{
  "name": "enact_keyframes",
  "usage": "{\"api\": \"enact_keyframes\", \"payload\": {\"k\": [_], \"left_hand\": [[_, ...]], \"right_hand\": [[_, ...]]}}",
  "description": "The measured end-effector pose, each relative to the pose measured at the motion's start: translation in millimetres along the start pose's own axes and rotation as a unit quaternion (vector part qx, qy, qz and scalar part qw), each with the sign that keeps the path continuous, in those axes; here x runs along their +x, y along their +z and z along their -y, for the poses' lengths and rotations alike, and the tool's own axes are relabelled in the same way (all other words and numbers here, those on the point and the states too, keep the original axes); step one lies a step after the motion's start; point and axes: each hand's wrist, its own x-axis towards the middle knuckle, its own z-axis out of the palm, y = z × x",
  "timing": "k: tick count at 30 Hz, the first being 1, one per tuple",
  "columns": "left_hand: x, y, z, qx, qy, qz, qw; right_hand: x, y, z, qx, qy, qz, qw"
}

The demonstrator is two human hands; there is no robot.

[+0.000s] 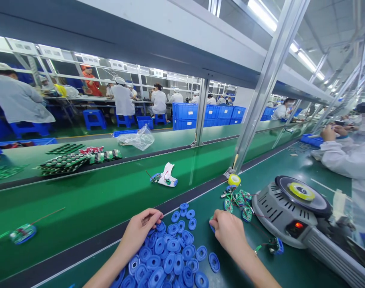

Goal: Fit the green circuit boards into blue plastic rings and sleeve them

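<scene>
One green belt [182, 192] ran past at twelve o'clock from a pile of blue rings [169, 253]. Toward two o'clock stood a grey machine [277, 216]. At ten, the left hand [144, 224] touched the pile's edge, thumb against curled fingers; whether it held a ring, I couldn't tell. The right hand [229, 229], at two, was almost closed. Beyond it lay circuit boards [247, 214], and toward one, yellow tape [234, 180]. Smallest was the blue piece [211, 227], mostly hidden, pinched in the right fingertips.

I can't tell whether the left grip [145, 223] holds anything; the right grip [229, 227] mostly hides a blue piece [212, 228]. My view cuts off blue rings [173, 245] toward the desk's [295, 270] near edge.
</scene>
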Motion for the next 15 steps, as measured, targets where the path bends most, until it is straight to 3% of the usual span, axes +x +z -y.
{"api": "enact_keyframes", "payload": {"k": [5, 10, 12, 15], "left_hand": [[-1, 0.4, 2, 0.002, 0.009, 0.004, 1.000], [-7, -0.3, -4, 0.041, 0.018, -0.002, 0.999], [-5, -14.1, -8, 0.076, 0.017, -0.035, 0.996], [1, -62.1, -10, 0.159, -0.012, -0.131, 0.979]], "right_hand": [[11, -5, -14, 0.224, 0.012, -0.002, 0.975], [10, -12, -25, 0.477, 0.001, -0.022, 0.879], [9, -12, -28, 0.595, 0.029, -0.014, 0.803], [6, -9, -27, 0.761, 0.118, 0.044, 0.637]]}}
